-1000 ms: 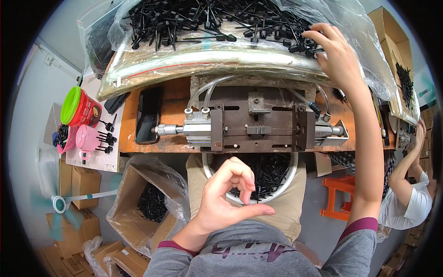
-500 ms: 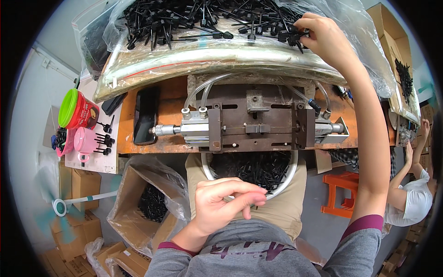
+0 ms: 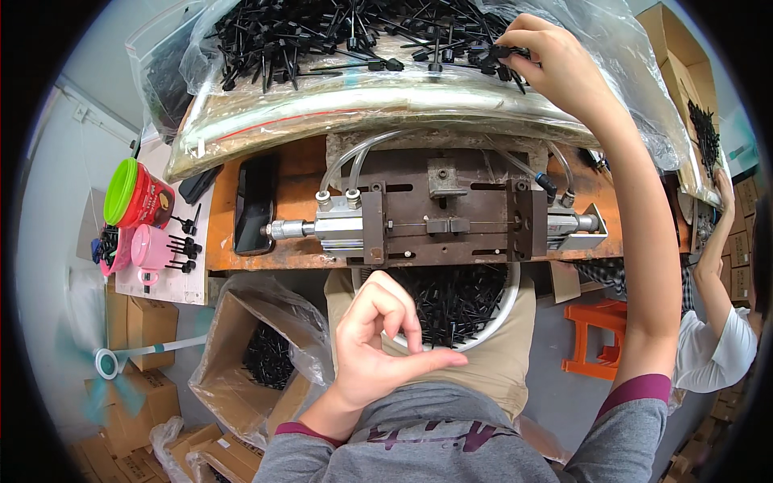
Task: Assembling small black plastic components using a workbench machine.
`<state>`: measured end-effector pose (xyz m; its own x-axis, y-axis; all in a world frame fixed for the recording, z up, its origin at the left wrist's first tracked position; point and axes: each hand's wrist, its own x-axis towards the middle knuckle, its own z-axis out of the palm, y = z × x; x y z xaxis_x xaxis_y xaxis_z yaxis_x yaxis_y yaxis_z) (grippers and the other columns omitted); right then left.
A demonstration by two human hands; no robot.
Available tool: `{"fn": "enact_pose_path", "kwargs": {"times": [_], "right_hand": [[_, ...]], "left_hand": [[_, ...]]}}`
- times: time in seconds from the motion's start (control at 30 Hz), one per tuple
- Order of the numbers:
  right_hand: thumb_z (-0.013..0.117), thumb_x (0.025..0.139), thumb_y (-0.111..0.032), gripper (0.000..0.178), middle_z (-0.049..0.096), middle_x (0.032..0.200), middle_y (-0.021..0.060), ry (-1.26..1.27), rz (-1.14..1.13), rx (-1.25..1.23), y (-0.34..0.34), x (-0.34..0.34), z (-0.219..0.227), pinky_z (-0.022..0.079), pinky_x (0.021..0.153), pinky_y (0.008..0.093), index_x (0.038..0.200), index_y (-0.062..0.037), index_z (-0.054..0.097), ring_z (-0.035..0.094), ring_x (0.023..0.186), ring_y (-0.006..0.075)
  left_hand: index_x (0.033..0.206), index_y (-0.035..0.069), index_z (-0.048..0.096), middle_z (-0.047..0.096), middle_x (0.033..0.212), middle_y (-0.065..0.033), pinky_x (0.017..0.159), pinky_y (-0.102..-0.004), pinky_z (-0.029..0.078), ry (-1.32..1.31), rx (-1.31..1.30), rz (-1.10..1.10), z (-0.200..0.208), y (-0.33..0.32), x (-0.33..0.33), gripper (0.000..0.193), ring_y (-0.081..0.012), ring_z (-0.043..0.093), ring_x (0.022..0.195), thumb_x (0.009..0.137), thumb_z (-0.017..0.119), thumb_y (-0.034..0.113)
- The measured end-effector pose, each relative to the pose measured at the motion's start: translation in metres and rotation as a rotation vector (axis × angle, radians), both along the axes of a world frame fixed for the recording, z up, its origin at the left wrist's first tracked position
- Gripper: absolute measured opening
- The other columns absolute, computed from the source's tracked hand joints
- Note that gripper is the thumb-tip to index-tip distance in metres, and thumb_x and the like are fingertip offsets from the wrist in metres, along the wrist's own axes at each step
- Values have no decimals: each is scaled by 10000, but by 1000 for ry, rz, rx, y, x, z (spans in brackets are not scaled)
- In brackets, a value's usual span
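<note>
At the far right of a large pile of black plastic pieces with thin stems [image 3: 282, 40], my right hand [image 3: 560, 68] has its thumb and fingers closed on one black stemmed piece [image 3: 501, 52]. My left hand [image 3: 374, 342] hovers over my lap, its thumb stretched out and apart from the curled fingers, with nothing seen between them. Just beyond it, a white-rimmed round container [image 3: 509, 310] full of black pieces sits between my legs, partly hidden by that hand. A brown metal fixture with air cylinders [image 3: 448, 245] stands on the bench between my hands.
A phone [image 3: 254, 205], pink cup [image 3: 150, 245] and red tub with a green rim [image 3: 145, 197] are at the left. Below lies a plastic-lined carton [image 3: 229, 354] holding black pieces. An orange stool [image 3: 592, 342] stands right. A co-worker's arm [image 3: 708, 266] shows far right.
My left hand's fingers have parted from the thumb and lifted from their pinch. My right hand has shifted slightly left at the pile. The co-worker's arm has moved up.
</note>
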<state>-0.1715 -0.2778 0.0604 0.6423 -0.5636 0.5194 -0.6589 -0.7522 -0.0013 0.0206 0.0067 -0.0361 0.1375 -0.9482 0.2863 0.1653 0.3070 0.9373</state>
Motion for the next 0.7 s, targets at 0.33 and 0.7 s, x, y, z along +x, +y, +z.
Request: {"fn": "enact_pose_path", "kwargs": {"times": [0.33,0.7], "right_hand": [[661,770,20,251,612,928,75,-144,77,-81,39,-9,2,504,708,360,1011,-44,640,623,801,270],[659,703,-105,271,657,969,174,-134,452,-288,185,1,-78,567,653,309,908,69,692,651,752,209]], "left_hand": [[1140,-37,573,613,1013,-125,679,-206,500,62,4,-180,3,-1,2,443,-89,608,774,763,800,19],[1123,-18,694,662,1083,-140,776,-262,596,3,163,-143,8,-12,-4,348,-167,678,876,783,729,-83]]}}
